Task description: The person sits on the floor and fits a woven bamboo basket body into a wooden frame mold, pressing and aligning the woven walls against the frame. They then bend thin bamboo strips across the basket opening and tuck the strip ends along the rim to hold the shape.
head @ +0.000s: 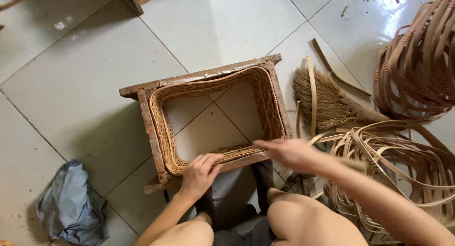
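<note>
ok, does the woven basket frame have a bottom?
No: white floor tiles show straight through the woven basket frame set inside the wooden form.

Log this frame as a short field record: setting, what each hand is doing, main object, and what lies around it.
setting: tiled floor, seen from above, person seated
main object: woven basket wall, bottomless, fitted inside a wooden frame
left hand: gripping the near edge of the frame and weave
right hand: blurred, over the near right corner; grip unclear
right of frame: straw broom, loose rattan strips, bundle of rattan hoops
lower left: crumpled grey cloth
</note>
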`<state>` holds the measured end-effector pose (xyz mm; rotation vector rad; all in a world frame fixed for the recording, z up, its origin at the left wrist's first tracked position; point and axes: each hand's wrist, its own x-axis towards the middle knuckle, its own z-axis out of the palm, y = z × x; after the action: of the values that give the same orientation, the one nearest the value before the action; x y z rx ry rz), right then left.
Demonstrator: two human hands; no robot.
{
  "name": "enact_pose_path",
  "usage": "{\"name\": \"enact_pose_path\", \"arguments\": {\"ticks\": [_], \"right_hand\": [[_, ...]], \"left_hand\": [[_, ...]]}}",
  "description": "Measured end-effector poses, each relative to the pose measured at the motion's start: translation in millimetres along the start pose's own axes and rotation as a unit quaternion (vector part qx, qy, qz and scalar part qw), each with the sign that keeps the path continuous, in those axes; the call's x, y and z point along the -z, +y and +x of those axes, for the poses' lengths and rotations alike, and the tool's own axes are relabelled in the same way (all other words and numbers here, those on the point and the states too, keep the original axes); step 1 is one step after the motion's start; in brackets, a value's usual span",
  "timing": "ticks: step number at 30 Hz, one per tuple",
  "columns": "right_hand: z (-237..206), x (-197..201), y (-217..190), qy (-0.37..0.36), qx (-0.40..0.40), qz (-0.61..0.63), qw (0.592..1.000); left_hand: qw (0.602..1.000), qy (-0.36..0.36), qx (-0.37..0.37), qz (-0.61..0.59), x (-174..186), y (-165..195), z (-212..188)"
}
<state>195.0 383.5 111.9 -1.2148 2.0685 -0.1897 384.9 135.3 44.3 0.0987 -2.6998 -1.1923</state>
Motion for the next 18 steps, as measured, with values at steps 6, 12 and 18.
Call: {"name": "enact_pose_path", "arguments": {"ticks": [6,12,18], "right_hand": [[-21,26,39,-0.117,-0.103,0.001,0.988],[-15,24,50,-0.171,-0.096,-0.017,0.981],[-15,16,50,-0.121,-0.062,-0.034,0.990]], "left_hand": [[0.994,-0.082,0.015,-0.070,-34,8,31],[0.993,-0.082,0.053,-0.065,-43,3,30],[0.999,-0.028,-0.035,-0.007,-42,7,25]]}}
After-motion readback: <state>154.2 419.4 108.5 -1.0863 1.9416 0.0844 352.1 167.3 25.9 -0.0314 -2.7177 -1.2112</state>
